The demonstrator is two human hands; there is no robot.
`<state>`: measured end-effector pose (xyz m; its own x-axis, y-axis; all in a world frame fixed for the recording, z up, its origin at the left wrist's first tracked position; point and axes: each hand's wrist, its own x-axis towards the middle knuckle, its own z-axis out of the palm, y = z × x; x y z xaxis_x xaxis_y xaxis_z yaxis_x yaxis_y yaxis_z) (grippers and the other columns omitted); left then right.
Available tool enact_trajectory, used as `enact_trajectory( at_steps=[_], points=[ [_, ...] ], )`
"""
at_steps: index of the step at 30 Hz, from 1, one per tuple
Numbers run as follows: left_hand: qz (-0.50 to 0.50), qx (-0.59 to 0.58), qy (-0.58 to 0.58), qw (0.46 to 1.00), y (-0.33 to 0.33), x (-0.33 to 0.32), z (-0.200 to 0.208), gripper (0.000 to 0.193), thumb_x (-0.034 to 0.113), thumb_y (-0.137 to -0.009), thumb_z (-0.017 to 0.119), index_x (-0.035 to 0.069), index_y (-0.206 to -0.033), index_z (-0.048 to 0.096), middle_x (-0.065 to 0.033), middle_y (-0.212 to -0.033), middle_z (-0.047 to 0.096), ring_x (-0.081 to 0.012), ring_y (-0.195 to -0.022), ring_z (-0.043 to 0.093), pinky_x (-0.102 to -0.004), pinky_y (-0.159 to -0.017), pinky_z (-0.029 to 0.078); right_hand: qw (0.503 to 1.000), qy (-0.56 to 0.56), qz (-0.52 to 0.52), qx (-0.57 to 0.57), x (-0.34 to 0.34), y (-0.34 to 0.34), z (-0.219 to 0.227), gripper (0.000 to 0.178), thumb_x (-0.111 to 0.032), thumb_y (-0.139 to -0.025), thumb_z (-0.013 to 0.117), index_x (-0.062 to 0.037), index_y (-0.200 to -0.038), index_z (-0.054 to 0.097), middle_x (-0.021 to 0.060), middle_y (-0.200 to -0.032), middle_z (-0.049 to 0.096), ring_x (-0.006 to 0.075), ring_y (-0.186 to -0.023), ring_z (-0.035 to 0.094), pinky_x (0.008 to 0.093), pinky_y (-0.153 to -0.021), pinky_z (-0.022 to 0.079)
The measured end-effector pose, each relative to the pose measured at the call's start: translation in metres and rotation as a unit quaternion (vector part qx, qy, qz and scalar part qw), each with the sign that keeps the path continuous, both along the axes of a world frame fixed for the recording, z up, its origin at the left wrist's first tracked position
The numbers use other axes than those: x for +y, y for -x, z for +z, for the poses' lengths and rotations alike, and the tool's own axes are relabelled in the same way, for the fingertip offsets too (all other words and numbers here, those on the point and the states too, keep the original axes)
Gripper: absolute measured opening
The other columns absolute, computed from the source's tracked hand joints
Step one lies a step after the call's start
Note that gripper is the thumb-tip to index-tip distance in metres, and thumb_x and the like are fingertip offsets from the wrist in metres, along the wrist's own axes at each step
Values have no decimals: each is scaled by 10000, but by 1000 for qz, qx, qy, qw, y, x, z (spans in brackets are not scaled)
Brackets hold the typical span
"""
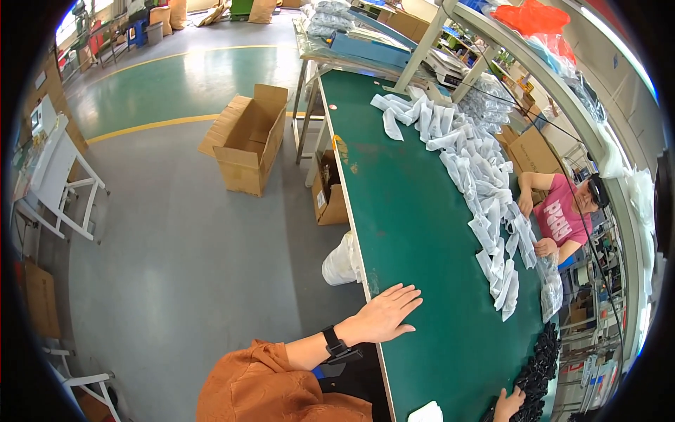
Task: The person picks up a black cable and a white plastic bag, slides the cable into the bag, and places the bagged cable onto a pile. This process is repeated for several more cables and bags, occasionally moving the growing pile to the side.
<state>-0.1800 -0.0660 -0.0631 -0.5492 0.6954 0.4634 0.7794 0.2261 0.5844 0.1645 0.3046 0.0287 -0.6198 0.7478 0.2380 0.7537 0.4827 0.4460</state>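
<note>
My left hand (388, 312) is stretched out palm down at the near-left edge of the green tabletop (394, 232), fingers extended and holding nothing; I cannot tell if it touches the surface. A black watch is on that wrist. My right hand (509, 406), partly cut off by the lower edge, is at the side of a pile of small black items (540, 366). Its thumb and fingers look apart, with nothing visible between them. What kind the black items are is too small to tell. A white stack of sheets or bags (426, 412) lies between my hands.
White-wrapped packets (478, 169) run along the table's right side. Across it, a co-worker in a pink shirt (562, 214) has hands at packets near a clear bag (550, 288). An open carton (249, 151) and white sack (342, 264) stand left. A metal frame (562, 91) rises right.
</note>
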Motion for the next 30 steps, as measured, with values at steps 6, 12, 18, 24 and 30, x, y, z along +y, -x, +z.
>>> enact_trajectory(
  at_steps=[6, 12, 18, 24, 30],
  points=[
    [8, 17, 0, 1000, 2, 5, 2, 620, 368, -876, 705, 12, -1354, 537, -148, -1438, 508, -304, -1372, 445, -447, -1177, 322, 991, 119, -37, 54, 15, -77, -32, 519, -525, -982, 499, -69, -1161, 673, 264, -962, 675, 417, -864, 659, 479, -761, 538],
    [19, 33, 3, 999, 5, 5, -1, 590, 372, -878, 703, 19, -1330, 563, -134, -1431, 519, -298, -1363, 454, -442, -1173, 331, 998, -1, 47, 45, -17, -72, -43, 513, -537, -993, 471, -81, -1070, 691, 222, -873, 686, 401, -783, 662, 487, -705, 536],
    [28, 45, 10, 999, 9, 6, -7, 574, 391, -885, 693, 25, -1313, 581, -120, -1425, 530, -289, -1368, 449, -434, -1179, 321, 996, -46, 73, 31, -49, -69, -37, 508, -530, -1000, 465, -75, -1060, 683, 206, -867, 673, 384, -782, 660, 470, -669, 540],
    [18, 43, 9, 999, 11, 10, -11, 566, 402, -908, 659, -3, -1298, 589, -147, -1424, 528, -298, -1380, 430, -431, -1193, 282, 997, -46, 50, 43, -50, -85, -53, 509, -522, -1000, 473, -63, -1120, 654, 198, -957, 664, 384, -809, 656, 461, -662, 545],
    [33, 65, 26, 997, 13, 12, -16, 560, 427, -916, 650, 28, -1305, 593, -113, -1432, 530, -282, -1377, 443, -429, -1185, 307, 993, -60, 73, 64, -47, -102, -67, 501, -513, -1000, 479, -56, -1122, 644, 193, -963, 659, 376, -799, 658, 460, -648, 547]
  ],
)
